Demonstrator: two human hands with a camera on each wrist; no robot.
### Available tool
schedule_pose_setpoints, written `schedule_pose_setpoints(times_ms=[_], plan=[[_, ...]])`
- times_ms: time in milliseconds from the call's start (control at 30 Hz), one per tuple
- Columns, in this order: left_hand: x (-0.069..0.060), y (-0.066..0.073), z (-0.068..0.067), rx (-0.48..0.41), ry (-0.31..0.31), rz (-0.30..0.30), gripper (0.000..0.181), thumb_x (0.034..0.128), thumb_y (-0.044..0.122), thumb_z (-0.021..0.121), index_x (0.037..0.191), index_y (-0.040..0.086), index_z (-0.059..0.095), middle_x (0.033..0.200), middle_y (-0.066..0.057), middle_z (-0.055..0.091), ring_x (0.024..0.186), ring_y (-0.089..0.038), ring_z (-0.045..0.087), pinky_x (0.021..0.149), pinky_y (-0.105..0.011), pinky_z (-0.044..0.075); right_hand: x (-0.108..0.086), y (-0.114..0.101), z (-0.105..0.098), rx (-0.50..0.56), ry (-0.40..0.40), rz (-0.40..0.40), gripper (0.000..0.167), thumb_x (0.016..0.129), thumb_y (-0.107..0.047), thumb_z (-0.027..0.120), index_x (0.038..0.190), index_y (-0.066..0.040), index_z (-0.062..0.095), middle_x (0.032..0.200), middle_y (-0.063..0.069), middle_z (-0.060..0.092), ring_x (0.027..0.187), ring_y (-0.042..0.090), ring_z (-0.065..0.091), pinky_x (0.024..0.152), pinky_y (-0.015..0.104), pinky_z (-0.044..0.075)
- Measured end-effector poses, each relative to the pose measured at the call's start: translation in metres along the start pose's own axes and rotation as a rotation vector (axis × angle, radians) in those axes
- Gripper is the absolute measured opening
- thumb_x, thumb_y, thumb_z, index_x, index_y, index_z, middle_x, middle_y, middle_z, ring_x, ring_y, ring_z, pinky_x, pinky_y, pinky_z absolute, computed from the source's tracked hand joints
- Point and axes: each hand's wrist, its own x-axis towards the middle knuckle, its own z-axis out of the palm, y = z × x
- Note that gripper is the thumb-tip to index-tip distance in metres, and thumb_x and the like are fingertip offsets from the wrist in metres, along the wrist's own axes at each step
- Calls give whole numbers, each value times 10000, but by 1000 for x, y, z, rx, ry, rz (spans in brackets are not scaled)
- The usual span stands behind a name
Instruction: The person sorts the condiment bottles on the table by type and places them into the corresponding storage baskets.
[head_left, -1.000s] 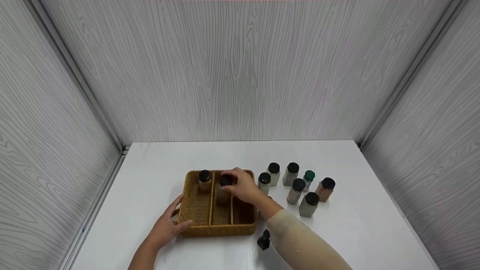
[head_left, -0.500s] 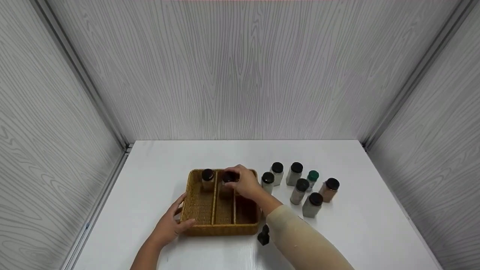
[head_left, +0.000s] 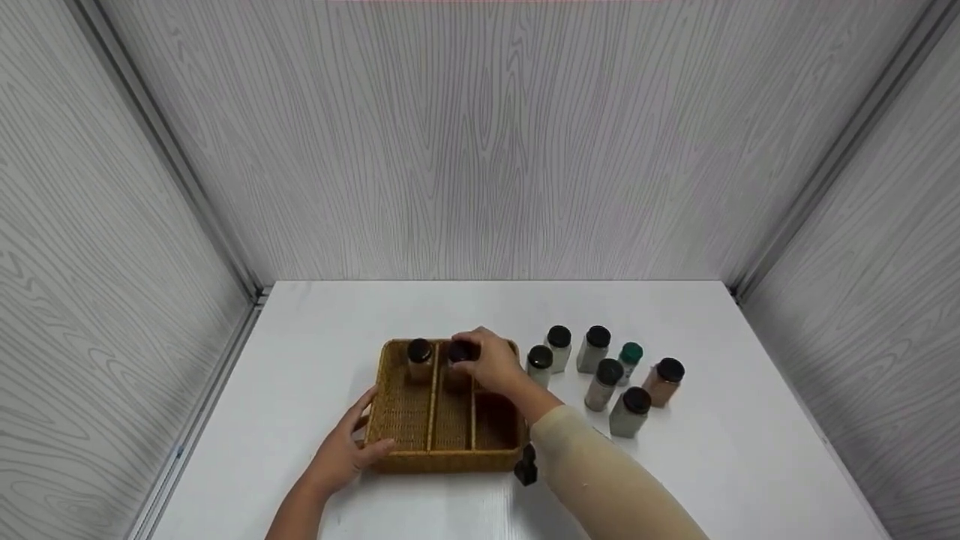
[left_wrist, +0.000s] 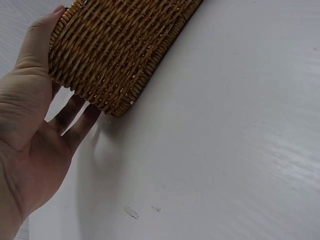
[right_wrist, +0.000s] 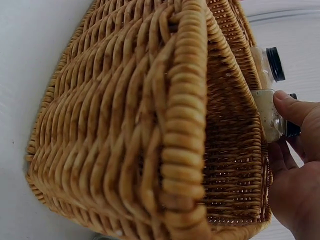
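A brown wicker basket (head_left: 405,463) with three compartments stands on the white table. My left hand (head_left: 337,454) grips its left side, the thumb at the rim and the fingers against the outer wall; the left wrist view shows this hold on the wicker basket (left_wrist: 107,55) too. In the middle compartment, near the back, my right hand (head_left: 495,367) pinches a black-capped spice jar (head_left: 459,375). Pale contents show through that spice jar (right_wrist: 269,112) in the right wrist view. Another black-capped jar (head_left: 420,367) is upright at the back of the left compartment.
Right of the basket stand several black-capped jars (head_left: 628,416), one with reddish contents (head_left: 661,386), and a smaller green-capped bottle (head_left: 630,360). A small black object (head_left: 526,466) lies by the basket's front right corner, partly behind the right sleeve (head_left: 600,472). Grey panels (head_left: 480,150) enclose the table.
My right hand has moved the spice jar slightly back and lower in the middle compartment. My left hand keeps its hold on the basket. The head view has shifted slightly.
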Motion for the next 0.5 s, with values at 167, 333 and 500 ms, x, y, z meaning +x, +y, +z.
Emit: schedule_pose_setpoints(times_ms=[167,333,500], plan=[[-1,1,1,2,-4,1,1070,923,415,880,1738,411,187,1845,-109,133,1659,-490,253,1251,-622,442,1,1,-1,2,11,10,490,935,-150,871,1401,-103,726,1335,142,711,1259,342,690,1088,503,583],[-1,2,1,8,-2,7,1080,921,414,882,1742,398,182,1844,-108,139,1658,-489,257,1243,-616,454,4,0,-2,-37,14,13,502,933,-168,876,1405,-102,721,1345,127,718,1288,332,687,1116,495,572],[0,2,2,4,0,5,1078,928,365,882,1744,396,178,1846,-82,143,1653,-506,257,1249,-628,440,6,-1,-1,-63,-1,47,516,963,-200,850,1452,-150,691,1382,118,698,1316,332,674,1121,491,571]])
